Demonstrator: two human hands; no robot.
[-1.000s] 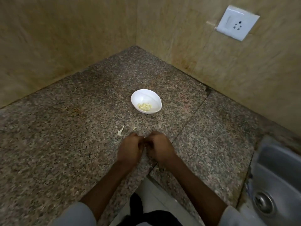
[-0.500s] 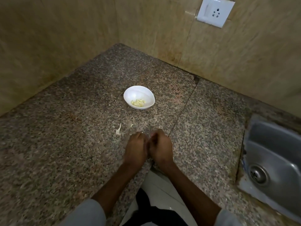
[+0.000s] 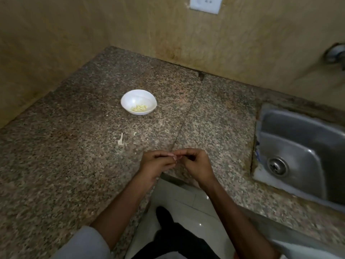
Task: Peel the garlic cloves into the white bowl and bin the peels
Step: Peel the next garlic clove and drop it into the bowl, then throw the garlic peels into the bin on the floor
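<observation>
A white bowl (image 3: 128, 99) with several peeled garlic cloves (image 3: 139, 108) stands on the granite counter (image 3: 56, 156). Below it, near the counter's front edge, my left hand (image 3: 156, 164) and my right hand (image 3: 197, 165) meet fingertip to fingertip. Between them they pinch a small pale garlic clove (image 3: 174, 155), mostly hidden by the fingers. A white strip of peel (image 3: 121, 140) and a smaller scrap (image 3: 135, 133) lie on the counter, left of and above my hands.
A steel sink (image 3: 298, 146) with a drain is set into the counter at the right. Walls close the corner behind the bowl, with a white socket (image 3: 205, 4) high up. White floor tiles and my dark trouser leg (image 3: 173, 238) show below the counter edge.
The camera has swung to the right, bringing the sink further into view. My hands have lifted slightly and parted a little, fingertips still together on the clove.
</observation>
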